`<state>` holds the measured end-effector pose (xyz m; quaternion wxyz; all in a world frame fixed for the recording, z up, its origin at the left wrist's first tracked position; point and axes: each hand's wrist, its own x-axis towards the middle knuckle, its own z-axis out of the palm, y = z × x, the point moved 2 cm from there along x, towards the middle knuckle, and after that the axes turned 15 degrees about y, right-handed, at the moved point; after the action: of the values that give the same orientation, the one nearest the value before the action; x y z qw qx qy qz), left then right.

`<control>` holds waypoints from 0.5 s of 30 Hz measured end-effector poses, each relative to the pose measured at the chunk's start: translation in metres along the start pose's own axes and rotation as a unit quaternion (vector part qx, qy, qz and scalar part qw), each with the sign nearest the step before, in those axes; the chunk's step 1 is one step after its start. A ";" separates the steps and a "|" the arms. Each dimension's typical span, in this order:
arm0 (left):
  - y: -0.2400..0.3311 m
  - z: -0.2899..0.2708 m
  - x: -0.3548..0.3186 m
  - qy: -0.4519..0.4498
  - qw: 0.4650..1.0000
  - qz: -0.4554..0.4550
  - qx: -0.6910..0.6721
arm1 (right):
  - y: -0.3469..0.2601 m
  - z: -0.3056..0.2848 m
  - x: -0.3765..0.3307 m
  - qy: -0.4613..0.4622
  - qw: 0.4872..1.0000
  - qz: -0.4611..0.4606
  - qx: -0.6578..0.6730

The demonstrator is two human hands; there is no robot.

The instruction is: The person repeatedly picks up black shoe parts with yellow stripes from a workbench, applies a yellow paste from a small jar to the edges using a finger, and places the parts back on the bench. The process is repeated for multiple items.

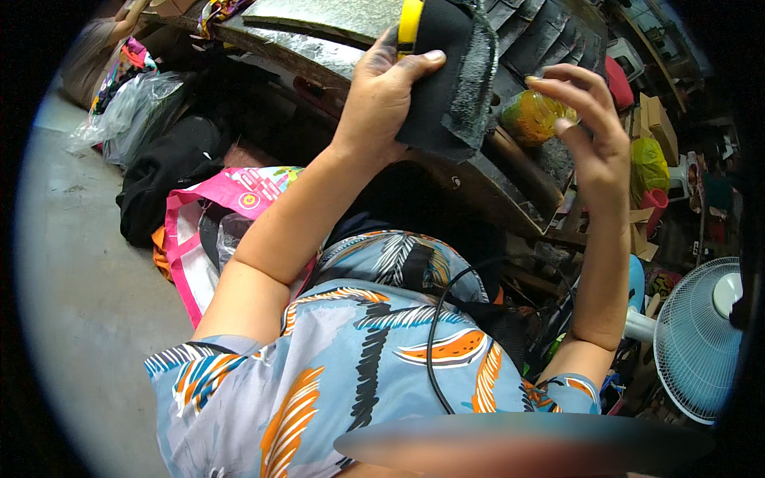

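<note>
My left hand (382,88) grips a black, curved fabric-like piece (446,80), thumb on its face and the other fingers behind. A rough, greyish band runs along the piece's right edge, and a yellow strip (409,28) shows at its upper left. To the right, my right hand (590,119) is raised with its fingers curved and apart, and I see nothing held in it. Just behind those fingertips is a clear round container (534,118) with yellow-orange contents; whether the fingers touch it is hard to tell.
A worn workbench (510,187) carries several dark flat pieces (550,40). Left of me are a pink-and-white bag (187,239), a black cloth bundle (175,159) and clear plastic bags (143,107). A fan (701,334) stands at right. Another person (88,56) is at the far left.
</note>
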<state>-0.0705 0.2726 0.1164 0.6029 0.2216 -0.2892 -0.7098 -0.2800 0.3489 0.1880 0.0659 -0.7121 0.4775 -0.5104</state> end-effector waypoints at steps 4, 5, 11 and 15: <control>0.001 0.000 -0.002 -0.005 1.000 0.003 -0.019 | -0.032 0.027 -0.012 -0.033 0.964 -0.190 -0.185; 0.001 -0.001 -0.002 0.001 1.000 0.005 -0.020 | -0.037 0.029 -0.014 -0.031 0.959 -0.209 -0.188; -0.005 -0.005 0.003 0.008 1.000 0.015 -0.012 | -0.041 0.030 -0.008 -0.020 0.918 -0.302 -0.255; -0.009 -0.005 0.002 0.022 0.999 0.019 0.019 | -0.039 0.038 -0.010 -0.031 0.901 -0.322 -0.290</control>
<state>-0.0739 0.2712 0.1067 0.6181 0.2431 -0.2930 -0.6877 -0.2265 0.3619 0.1863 -0.2969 -0.8301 0.3469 -0.3200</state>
